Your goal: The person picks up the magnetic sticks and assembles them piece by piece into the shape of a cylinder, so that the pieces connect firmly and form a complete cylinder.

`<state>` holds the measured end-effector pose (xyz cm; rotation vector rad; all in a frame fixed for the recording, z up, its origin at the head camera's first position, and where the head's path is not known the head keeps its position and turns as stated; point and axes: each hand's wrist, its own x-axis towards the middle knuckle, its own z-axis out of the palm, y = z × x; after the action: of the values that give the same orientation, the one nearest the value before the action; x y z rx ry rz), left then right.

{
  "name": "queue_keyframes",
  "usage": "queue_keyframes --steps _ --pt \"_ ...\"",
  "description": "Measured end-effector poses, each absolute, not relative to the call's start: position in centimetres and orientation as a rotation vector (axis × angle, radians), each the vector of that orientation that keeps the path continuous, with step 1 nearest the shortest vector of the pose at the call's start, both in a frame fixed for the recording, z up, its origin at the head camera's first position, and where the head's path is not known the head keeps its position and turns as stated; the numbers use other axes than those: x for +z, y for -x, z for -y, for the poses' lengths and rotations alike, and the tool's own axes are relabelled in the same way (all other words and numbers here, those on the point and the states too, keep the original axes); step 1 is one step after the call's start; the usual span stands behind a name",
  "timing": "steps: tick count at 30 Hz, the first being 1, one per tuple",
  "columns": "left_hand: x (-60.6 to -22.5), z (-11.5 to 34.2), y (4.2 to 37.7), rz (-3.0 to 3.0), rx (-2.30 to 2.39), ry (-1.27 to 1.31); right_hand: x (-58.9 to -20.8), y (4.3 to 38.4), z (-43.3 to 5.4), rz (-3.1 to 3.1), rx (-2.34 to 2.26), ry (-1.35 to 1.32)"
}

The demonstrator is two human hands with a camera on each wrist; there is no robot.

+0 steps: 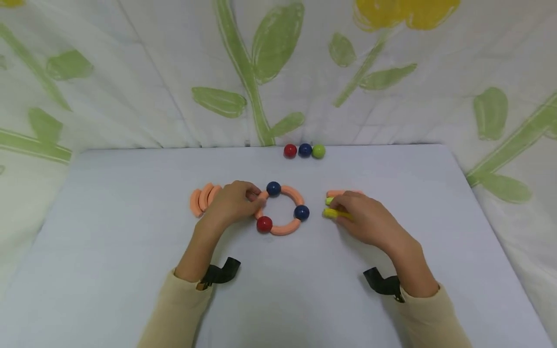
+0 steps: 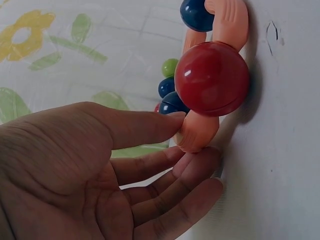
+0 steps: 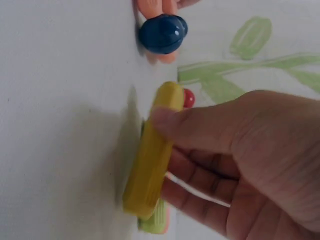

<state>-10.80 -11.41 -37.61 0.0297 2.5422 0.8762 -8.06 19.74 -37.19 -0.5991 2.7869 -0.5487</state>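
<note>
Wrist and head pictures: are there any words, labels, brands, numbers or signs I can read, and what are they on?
None can be read.
The orange curved piece in the left hand and the yellow bar in the right hand show no lettering.
The backdrop shows only plant pictures.
Thin dark marks on the tabletop are too small to read as anything.

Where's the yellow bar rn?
In the head view, right of centre: the yellow bar is pinched in the person's right hand, right of the assembled ring, next to the light-green bar.
</note>
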Motion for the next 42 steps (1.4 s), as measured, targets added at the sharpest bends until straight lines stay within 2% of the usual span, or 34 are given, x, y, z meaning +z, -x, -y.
queue_keyframes --steps 10,18,28,42 --pt "-37.2 11.4 10.7 -2.587 0.85 -0.025 -37.0 9.3 -18.2 -2.74 -1.158 0.903" --pt "-37.6 10.9 10.9 -2.57 0.86 -0.022 -37.0 9.0 -16.2 -2.553 -1.603 0.853" --pt "-36.8 11.4 10.6 -2.577 0.913 0.015 -37.2 9.0 -15.1 -2.597 -1.642 0.942" --pt "-37.6 11.2 10.9 -2.544 0.886 -0.018 -38.4 8.8 -15.7 -2.511 -1.649 0.843"
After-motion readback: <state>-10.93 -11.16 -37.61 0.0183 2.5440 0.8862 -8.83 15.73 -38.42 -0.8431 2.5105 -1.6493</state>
